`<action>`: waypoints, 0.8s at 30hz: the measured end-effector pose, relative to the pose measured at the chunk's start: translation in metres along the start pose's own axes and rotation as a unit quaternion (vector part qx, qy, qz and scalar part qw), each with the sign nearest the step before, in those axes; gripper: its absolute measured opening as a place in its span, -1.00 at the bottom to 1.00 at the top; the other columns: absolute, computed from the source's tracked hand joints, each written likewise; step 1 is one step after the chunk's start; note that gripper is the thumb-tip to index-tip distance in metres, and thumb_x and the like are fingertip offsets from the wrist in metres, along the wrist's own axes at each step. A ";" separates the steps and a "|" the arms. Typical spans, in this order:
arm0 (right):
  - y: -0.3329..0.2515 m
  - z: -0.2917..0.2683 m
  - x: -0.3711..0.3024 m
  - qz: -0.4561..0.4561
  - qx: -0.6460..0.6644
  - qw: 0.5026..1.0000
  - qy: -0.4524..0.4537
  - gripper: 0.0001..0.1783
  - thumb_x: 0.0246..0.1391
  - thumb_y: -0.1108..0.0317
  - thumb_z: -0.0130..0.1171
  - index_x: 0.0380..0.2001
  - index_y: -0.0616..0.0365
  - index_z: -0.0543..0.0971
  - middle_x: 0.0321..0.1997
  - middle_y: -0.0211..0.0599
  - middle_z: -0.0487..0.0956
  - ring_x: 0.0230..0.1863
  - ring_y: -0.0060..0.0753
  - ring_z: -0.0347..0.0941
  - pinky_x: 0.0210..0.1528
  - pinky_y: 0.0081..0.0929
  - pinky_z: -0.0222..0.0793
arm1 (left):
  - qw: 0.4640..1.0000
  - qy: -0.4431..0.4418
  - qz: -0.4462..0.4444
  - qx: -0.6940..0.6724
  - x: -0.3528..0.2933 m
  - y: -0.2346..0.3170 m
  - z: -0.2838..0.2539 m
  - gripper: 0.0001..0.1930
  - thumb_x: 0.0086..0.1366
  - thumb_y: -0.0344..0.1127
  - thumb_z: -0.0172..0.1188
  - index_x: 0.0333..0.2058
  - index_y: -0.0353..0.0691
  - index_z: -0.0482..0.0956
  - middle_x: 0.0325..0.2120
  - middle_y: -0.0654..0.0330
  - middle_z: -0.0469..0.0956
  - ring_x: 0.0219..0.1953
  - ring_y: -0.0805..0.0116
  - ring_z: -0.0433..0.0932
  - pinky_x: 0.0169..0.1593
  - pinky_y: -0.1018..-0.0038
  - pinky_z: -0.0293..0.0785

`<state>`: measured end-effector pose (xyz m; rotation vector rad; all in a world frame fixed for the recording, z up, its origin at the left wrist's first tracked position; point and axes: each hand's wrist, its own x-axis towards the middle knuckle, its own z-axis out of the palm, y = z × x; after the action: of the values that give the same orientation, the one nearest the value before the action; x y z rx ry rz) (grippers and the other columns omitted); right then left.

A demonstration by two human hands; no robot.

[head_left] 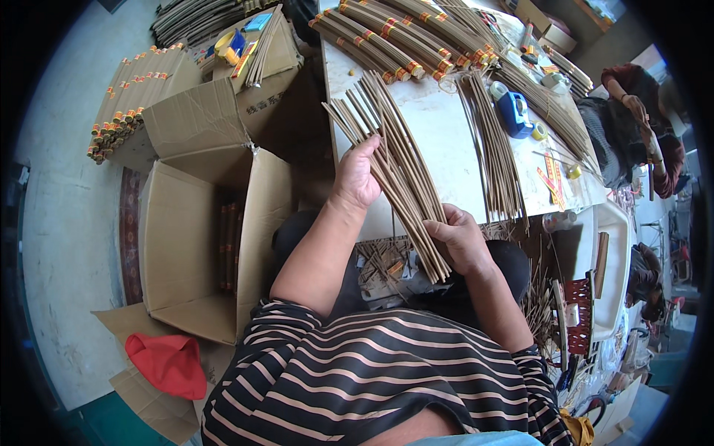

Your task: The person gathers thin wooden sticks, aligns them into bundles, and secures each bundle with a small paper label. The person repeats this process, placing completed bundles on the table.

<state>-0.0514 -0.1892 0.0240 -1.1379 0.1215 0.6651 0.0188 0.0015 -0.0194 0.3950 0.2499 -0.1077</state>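
— Left hand [358, 178]?
— Fingers curled over the upper part of a fanned bundle of thin brown sticks [394, 167], pressing it onto the white worktable [446, 134].
— Right hand [462, 239]?
— Closed around the same bundle lower down, near the table's near edge, thumb on top; stick ends jutting past the grip toward the lap.
— Just beside the bundle?
— To its right, a second loose sheaf of thin brown sticks [494, 152], lying flat and apart from it. Farther up, long tied rolls of sticks with red-and-yellow bands [401, 33], stacked side by side across the table's far end.
— Other bits on the table?
— A blue tape dispenser [515, 113], a small yellow tape roll [539, 131] next to it, red-and-yellow paper strips [551, 178] near the right edge.
— Containers?
— To the left of the knees, a large open brown cardboard box [186, 245] on the floor, flaps spread; inside, against its right wall, a few banded rolls standing on end, the rest of the inside bare cardboard. Behind it, a closed brown carton [275, 56] carrying loose sticks and a yellow-and-blue item, too small to tell further.
— On the floor?
— A pile of banded stick rolls [130, 97] at upper left, a red cloth cap [167, 362] on flattened cardboard at lower left.
— Anyone else?
— Another person in a dark red sleeve [632, 82] at the table's far right.
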 end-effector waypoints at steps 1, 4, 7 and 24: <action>0.001 0.000 0.002 0.004 -0.019 1.000 -0.003 -0.73 0.00 0.52 0.11 -0.18 0.38 0.43 -0.34 -0.22 0.55 -0.42 -0.54 0.51 -0.31 -0.59 0.47 | 1.000 0.015 -0.004 -0.007 0.001 0.000 0.000 -0.77 0.29 -0.36 -0.10 -0.20 -0.35 0.44 -0.30 0.10 0.52 -0.24 0.25 0.52 -0.09 0.32 0.47; 0.001 0.005 0.009 0.010 -0.044 0.999 0.023 -0.75 0.02 0.52 0.08 -0.19 0.39 0.43 -0.36 -0.23 0.55 -0.46 -0.56 0.50 -0.36 -0.63 0.47 | 0.998 0.054 -0.013 -0.031 0.007 0.002 -0.003 -0.74 0.32 -0.30 -0.15 -0.18 -0.35 0.42 -0.26 0.07 0.51 -0.21 0.22 0.51 -0.06 0.26 0.45; 0.002 0.011 0.016 0.012 -0.049 0.998 0.027 -0.77 0.04 0.52 0.06 -0.20 0.40 0.44 -0.40 -0.24 0.55 -0.49 -0.56 0.49 -0.40 -0.64 0.47 | 0.996 0.055 -0.014 -0.070 0.018 0.004 -0.019 -0.71 0.34 -0.26 -0.16 -0.15 -0.36 0.40 -0.23 0.04 0.51 -0.19 0.18 0.51 -0.04 0.21 0.45; 0.008 0.016 0.029 0.022 0.008 0.999 0.033 -0.80 0.01 0.55 0.08 -0.24 0.36 0.43 -0.41 -0.24 0.54 -0.48 -0.51 0.49 -0.40 -0.58 0.47 | 0.990 0.093 0.048 0.095 0.019 0.014 -0.023 -0.82 0.22 -0.46 -0.05 -0.22 -0.40 0.40 -0.36 0.07 0.52 -0.33 0.24 0.55 -0.13 0.29 0.51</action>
<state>-0.0360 -0.1606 0.0126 -1.1448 0.2077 0.6658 0.0344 0.0225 -0.0401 0.6063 0.4050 -0.0004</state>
